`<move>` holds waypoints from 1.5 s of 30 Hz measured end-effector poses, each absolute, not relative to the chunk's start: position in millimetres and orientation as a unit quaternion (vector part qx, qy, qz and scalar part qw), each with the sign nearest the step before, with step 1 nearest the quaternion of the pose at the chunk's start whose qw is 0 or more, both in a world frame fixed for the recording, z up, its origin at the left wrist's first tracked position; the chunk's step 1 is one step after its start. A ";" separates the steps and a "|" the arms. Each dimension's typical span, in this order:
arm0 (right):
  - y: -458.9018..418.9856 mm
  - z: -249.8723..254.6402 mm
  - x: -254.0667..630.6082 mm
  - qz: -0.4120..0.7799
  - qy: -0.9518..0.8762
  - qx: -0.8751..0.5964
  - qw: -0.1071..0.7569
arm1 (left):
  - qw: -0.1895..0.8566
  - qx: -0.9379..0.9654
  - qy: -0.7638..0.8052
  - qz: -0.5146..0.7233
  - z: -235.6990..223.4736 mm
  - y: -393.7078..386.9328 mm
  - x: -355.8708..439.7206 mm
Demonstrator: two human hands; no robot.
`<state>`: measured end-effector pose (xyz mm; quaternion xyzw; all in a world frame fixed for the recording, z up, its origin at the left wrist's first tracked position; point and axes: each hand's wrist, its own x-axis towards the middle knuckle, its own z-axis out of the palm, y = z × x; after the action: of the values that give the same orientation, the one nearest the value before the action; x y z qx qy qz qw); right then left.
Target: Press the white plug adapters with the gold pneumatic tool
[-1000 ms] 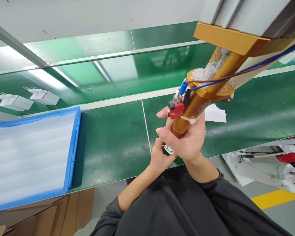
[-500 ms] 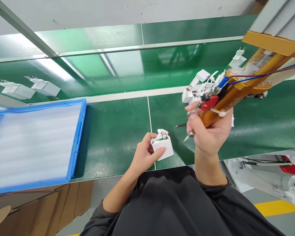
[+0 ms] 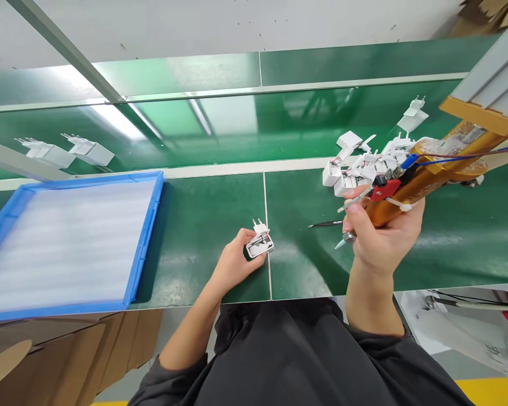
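Observation:
My left hand (image 3: pixel 236 260) is closed around a white plug charger case (image 3: pixel 259 245) just above the green bench. The case's open end faces up, showing wires inside, and its two-pin cap leans away at the far rim. To the right, my right hand (image 3: pixel 376 234) wraps round the orange barrel of a glue gun (image 3: pixel 400 194). Its pale nozzle tip (image 3: pixel 341 244) points down and left, well apart from the case. My right thumb lies by the gun's thin lever. Behind this hand lies a heap of open white charger cases (image 3: pixel 350 169), partly hidden by the gun.
At the left stands a blue tray (image 3: pixel 146 248) lined with white foam. Two white chargers (image 3: pixel 91 151) sit on the back ledge, and another (image 3: pixel 412 117) stands at the back right. Black tweezers (image 3: pixel 328 224) lie near my right hand. Cables run along the gun's arm.
My left hand has turned the charger case so its open end faces me, and moved it left, away from the nozzle. The right hand keeps its grip on the glue gun. The view has shifted slightly.

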<state>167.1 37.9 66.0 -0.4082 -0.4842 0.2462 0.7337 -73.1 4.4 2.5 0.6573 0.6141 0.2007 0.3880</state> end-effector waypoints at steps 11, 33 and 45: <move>37.3 62.7 171.0 0.264 -0.468 -0.414 0.735 | 0.511 0.567 0.578 0.288 -12.9 28.7 -72.4; 34.9 56.4 173.6 0.288 -0.455 -0.413 0.735 | 0.183 0.695 0.627 0.301 -24.3 -4.8 -61.5; 34.4 56.2 176.1 0.294 -0.455 -0.409 0.734 | 0.157 0.723 0.665 0.106 -11.1 3.9 -68.4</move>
<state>176.1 34.4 56.2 -0.4092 -0.4550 0.2944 0.7340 -68.4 3.9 -11.1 0.7229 0.6646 0.1056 0.1566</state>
